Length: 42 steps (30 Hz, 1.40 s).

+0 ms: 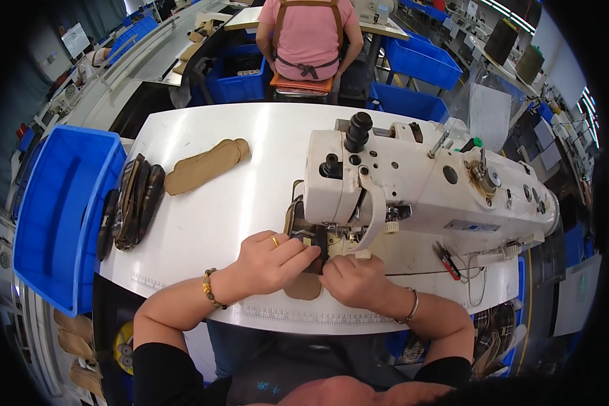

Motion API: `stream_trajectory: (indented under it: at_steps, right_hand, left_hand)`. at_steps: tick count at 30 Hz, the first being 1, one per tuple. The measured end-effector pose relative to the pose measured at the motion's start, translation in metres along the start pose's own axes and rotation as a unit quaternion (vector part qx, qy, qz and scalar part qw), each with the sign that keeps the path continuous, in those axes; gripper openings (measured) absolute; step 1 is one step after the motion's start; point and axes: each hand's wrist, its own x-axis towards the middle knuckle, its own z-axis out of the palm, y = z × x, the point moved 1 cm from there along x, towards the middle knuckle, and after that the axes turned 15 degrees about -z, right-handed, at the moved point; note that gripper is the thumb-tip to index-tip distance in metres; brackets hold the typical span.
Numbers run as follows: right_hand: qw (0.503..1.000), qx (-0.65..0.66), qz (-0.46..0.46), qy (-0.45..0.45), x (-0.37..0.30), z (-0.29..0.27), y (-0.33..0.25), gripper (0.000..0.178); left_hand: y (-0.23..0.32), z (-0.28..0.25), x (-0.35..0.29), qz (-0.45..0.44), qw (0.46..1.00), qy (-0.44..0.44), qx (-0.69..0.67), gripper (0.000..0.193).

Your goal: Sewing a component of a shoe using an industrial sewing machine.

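At the sewing machine (413, 176), my left hand (267, 264) has its fingers closed on a dark plaid fabric piece (296, 220), beside the needle area. My right hand (352, 279), fingers curled and pinched, grips the near edge of the same piece just in front of the machine's head. A tan sole-shaped piece (303, 287) shows below and between my hands, partly covered by them. The needle and the stitching spot are mostly hidden behind the machine head and my fingers.
On the white table (230, 223) lie tan sole-shaped pieces (206, 166) and a stack of plaid fabric pieces (139, 203). A blue bin (68, 216) stands at the left edge. Red-handled thread snips (446, 260) rest at right. Ahead sits a person in pink (308, 34).
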Motion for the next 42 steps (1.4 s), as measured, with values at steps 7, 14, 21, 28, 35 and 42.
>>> stream_trajectory:
  at_steps: [7, 14, 21, 28, 35, 42]
  right_hand:
    - [0.998, 0.0, -0.015, 0.063, 0.009, -0.01, 0.007, 0.02]
    - [0.999, 0.014, -0.042, 0.029, 0.003, -0.004, 0.0, 0.024]
    - [0.997, 0.017, -0.049, 0.048, 0.0, -0.006, 0.007, 0.019]
    - [0.998, -0.034, 0.046, -0.034, -0.005, 0.013, 0.006, 0.014]
    - [0.998, -0.039, -0.002, -0.044, -0.005, 0.011, 0.005, 0.012]
    - [0.999, 0.001, -0.035, 0.04, -0.001, -0.001, 0.004, 0.015]
  left_hand:
    - [-0.004, 0.007, 0.002, 0.055, 0.993, 0.08, -0.069, 0.033]
    - [-0.003, 0.008, -0.002, 0.054, 0.996, 0.049, -0.048, 0.031]
    - [-0.005, 0.002, 0.004, 0.073, 0.993, 0.033, -0.083, 0.032]
    - [-0.007, 0.002, -0.003, -0.032, 0.992, -0.108, -0.048, 0.029]
    - [-0.002, -0.005, -0.005, 0.093, 0.995, -0.009, -0.024, 0.019]
    - [0.009, -0.011, 0.002, 0.044, 0.998, -0.01, -0.036, 0.026]
